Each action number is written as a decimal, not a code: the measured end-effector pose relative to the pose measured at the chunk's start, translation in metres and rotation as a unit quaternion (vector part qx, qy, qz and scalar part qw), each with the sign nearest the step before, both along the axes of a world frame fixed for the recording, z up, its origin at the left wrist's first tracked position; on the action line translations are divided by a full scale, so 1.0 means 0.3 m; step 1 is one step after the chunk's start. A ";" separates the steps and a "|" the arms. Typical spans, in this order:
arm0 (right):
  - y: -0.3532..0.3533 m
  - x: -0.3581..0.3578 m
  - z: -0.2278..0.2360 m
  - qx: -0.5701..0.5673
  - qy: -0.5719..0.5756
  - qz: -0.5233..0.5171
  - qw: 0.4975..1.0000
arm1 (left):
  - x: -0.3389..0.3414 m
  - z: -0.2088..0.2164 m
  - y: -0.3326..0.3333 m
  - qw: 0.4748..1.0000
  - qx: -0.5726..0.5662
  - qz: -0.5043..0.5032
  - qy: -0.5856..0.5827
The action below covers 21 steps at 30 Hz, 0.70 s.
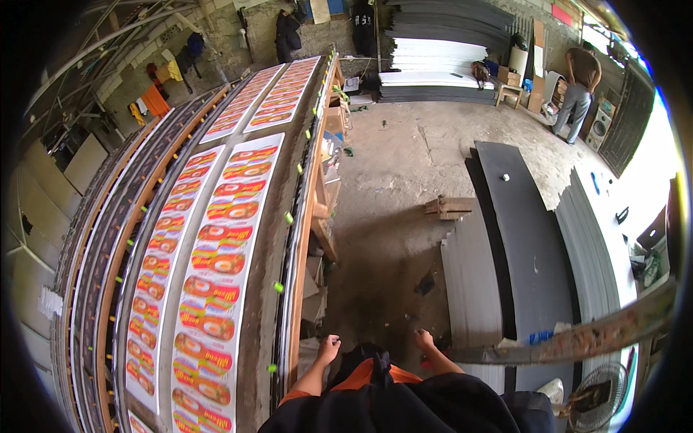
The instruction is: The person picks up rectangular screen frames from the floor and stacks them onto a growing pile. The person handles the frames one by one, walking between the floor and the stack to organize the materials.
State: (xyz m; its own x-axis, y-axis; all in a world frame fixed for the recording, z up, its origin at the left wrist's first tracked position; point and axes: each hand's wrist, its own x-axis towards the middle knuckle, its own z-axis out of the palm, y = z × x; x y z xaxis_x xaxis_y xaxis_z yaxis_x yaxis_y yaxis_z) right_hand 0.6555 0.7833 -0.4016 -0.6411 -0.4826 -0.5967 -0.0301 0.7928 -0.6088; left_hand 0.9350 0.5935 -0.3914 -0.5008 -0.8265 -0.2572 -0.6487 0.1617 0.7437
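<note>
My left hand (330, 348) is closed, close beside the wooden edge (299, 317) of a long printing table. My right hand (424, 340) is also closed, held in front of my body, nearer the stacked sheets on the right. Small dark spots show at the fingers of both hands; whether they hold anything cannot be made out. Long white sheets (242, 155) printed with repeated red, yellow and orange designs lie in two rows on the table. Bright green clips (279, 287) line the rail along its near side.
A dark board (523, 231) tops a stack at right, with a small white object (506, 177) on it. A stained beam (599, 335) crosses the lower right above a fan (603, 393). More sheets (440, 54) are piled at the back. A person (577, 90) stands far right.
</note>
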 end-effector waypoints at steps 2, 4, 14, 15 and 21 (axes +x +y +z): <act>-0.081 -0.097 -0.070 -0.014 0.024 0.027 0.999 | -0.077 -0.064 -0.150 1.000 -0.001 0.007 0.001; -0.138 -0.209 -0.153 0.005 0.034 0.076 0.996 | -0.166 -0.110 -0.297 1.000 -0.008 0.008 -0.008; -0.449 -0.782 -0.254 0.082 -0.030 0.131 0.988 | -0.619 -0.157 -0.920 0.998 0.058 0.027 -0.011; -0.488 -0.814 -0.221 0.037 -0.079 0.033 0.996 | -0.681 -0.138 -0.969 0.996 0.076 0.025 -0.024; -0.810 -1.044 -0.183 -0.017 -0.039 0.038 0.998 | -1.036 -0.051 -1.288 0.995 0.071 -0.030 -0.058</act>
